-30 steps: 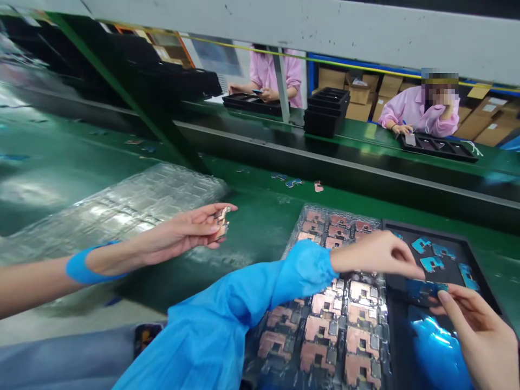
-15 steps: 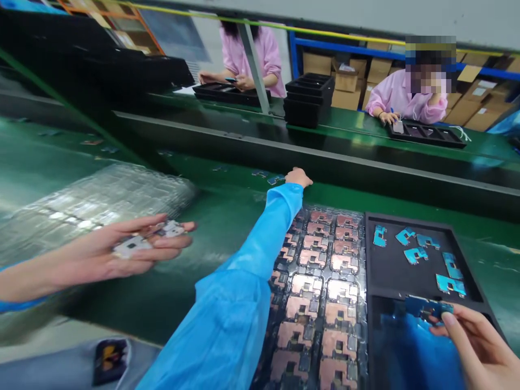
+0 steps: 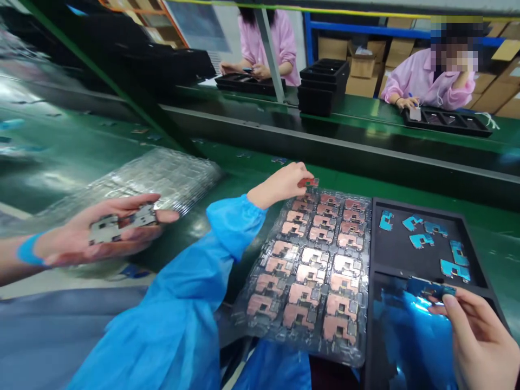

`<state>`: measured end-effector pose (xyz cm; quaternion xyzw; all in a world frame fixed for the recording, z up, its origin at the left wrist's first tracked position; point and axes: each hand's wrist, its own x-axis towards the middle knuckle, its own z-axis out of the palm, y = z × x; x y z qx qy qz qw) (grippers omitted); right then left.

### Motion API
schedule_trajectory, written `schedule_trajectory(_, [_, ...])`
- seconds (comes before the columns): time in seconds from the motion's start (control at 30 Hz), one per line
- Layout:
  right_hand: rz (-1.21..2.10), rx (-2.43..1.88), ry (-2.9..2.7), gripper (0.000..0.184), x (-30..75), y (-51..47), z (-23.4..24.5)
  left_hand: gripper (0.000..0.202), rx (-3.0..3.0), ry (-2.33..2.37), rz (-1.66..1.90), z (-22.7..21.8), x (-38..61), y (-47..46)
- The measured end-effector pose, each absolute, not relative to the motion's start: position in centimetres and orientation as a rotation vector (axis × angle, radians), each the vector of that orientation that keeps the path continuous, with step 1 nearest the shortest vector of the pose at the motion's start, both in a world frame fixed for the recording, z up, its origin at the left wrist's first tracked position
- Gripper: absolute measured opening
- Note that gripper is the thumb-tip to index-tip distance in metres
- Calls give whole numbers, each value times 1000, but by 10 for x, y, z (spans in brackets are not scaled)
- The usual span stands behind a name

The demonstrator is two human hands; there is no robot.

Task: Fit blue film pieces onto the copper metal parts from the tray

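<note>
My left hand (image 3: 280, 185), in a blue sleeve, pinches a copper-coloured circuit board (image 3: 312, 182) above the far left corner of a clear plastic tray (image 3: 320, 346). Rows of similar copper-faced boards fill that tray's pockets. At the right, my right hand (image 3: 483, 325) grips a dark blue circuit board (image 3: 424, 287) by one end, between thumb and fingers. Below it is a glossy blue sheet (image 3: 426, 341) in the near compartment of a black tray (image 3: 392, 252). Several blue boards (image 3: 455, 269) lie loose in the far compartment.
At the left, a co-worker's hand (image 3: 122, 227) with a blue wristband holds pale boards. Behind it lies a stack of clear trays (image 3: 162, 168). A few boards (image 3: 279, 160) lie on the green surface beyond. Two people in pink work across the bench beside stacked black trays (image 3: 323, 89).
My left hand has come back from the far green surface to the tray's corner, now with a copper-coloured board. My right hand keeps its board. The view has shifted slightly.
</note>
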<state>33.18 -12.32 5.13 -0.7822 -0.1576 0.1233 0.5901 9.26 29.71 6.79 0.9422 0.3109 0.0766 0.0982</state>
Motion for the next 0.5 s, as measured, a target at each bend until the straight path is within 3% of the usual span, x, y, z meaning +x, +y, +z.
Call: schedule_trajectory(0.5, [282,-1861,-394,57,324,-128,54,39,2688,930,287,25,73,258])
